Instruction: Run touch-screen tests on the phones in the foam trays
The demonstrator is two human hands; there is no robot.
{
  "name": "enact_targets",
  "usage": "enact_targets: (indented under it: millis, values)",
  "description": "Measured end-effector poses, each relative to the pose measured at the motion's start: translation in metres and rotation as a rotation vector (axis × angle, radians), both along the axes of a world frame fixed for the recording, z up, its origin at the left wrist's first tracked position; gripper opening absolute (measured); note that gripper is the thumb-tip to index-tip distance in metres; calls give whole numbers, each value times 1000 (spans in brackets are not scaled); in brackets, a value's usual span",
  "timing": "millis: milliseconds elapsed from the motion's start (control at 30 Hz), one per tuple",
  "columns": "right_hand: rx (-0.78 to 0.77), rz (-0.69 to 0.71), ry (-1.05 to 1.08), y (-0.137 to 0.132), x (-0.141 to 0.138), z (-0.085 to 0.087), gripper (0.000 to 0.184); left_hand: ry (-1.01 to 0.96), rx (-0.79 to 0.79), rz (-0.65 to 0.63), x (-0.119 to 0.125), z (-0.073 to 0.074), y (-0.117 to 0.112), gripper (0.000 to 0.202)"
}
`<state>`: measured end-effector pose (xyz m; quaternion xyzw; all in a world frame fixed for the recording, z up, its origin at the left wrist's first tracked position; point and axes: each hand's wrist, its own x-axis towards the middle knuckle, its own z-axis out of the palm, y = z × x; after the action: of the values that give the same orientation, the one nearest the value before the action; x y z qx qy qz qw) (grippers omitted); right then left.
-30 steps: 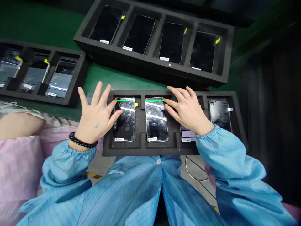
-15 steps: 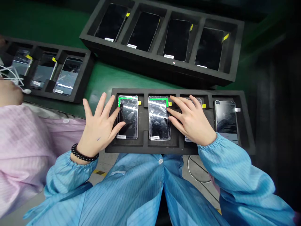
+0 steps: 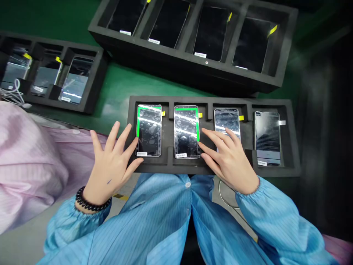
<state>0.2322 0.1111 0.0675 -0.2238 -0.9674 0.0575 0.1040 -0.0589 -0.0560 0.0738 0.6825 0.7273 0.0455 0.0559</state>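
Hands open, fingers spread, neither gripping anything: the person's left hand (image 3: pixel 109 171) lies just off the lower left corner of a black foam tray (image 3: pixel 165 166), its thumb and index finger close beside the leftmost smartphone (image 3: pixel 149 130). The right hand (image 3: pixel 227 163) rests lower on the same tray, its fingertips (image 3: pixel 234 135) lying over the lower part of the third smartphone (image 3: pixel 226 123) and its little finger just beside the second smartphone (image 3: pixel 186 131).

That tray holds four smartphones in separate compartments, all upright in the view and screen up. The first two carry clear film with a bright green edge along the top and one side. A fourth smartphone (image 3: pixel 267 138) sits at the far right end, clear of both hands. Small yellow tabs (image 3: pixel 241 117) stick out beside the phones.

Beyond the tray, a larger foam tray (image 3: pixel 179 64) holds four dark phones, and to its left, a third foam tray (image 3: pixel 96 82) holds three more, both on a green bench mat (image 3: pixel 129 84). Left of the black foam tray, a co-worker's pink striped sleeve (image 3: pixel 27 165) fills the edge of the view, with a white cable (image 3: pixel 13 94) beyond it. The person wears a blue striped smock (image 3: pixel 154 217) and a beaded bracelet (image 3: pixel 91 200) on the left wrist.
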Motion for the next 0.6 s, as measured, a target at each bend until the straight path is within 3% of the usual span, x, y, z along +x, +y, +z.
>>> enact_targets:
  millis: [600]
  values:
    - [-74, 26, 14, -22, 11, 4, 29, -48, 35, -99, 7, 1, -37, 45]
